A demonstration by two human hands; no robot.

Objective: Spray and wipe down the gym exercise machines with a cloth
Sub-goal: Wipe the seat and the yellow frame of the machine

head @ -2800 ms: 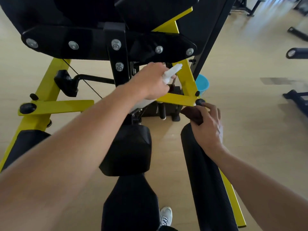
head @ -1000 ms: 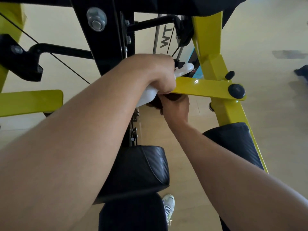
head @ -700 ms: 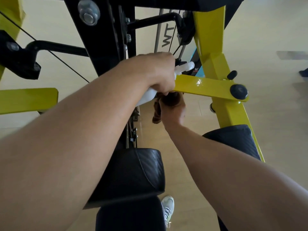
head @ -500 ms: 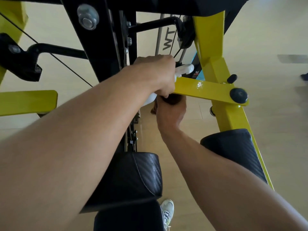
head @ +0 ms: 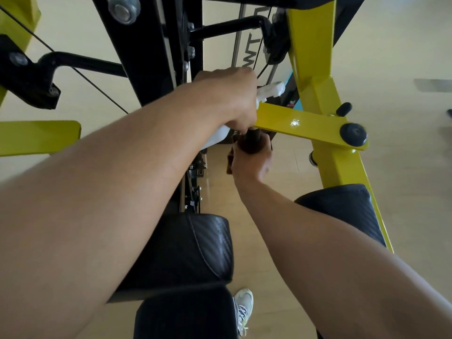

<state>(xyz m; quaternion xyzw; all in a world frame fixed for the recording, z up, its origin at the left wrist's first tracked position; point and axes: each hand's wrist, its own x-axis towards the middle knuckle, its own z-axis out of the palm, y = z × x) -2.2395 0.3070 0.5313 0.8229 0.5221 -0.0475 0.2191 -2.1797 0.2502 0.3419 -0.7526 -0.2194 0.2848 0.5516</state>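
Reaching under the frame: both arms extend into the gym machine, between its black upright and its yellow leg.
Left hand (head: 230, 101): curled tight round a white spray bottle (head: 270, 90), nozzle aimed right, toward the yellow crossbar (head: 300, 124).
Spray risk: the nozzle sits just beside the bar, so a squeeze could splash back or run onto the seat pad (head: 181, 253) below.
Cable (head: 97, 85): thin and close behind the left wrist; a careless pull back might snag it.
Right hand (head: 252, 162): fingers closed on a dark brown cloth (head: 249, 144), pressed up against the crossbar's underside.
Wipe risk: the cloth is bunched small, so bare knuckles may scrape the bar's edge.
Wet patch (head: 294, 122): a glint on the crossbar, possibly spray not yet wiped.
Knob (head: 353, 134): a black cap further right; the cloth could catch there.
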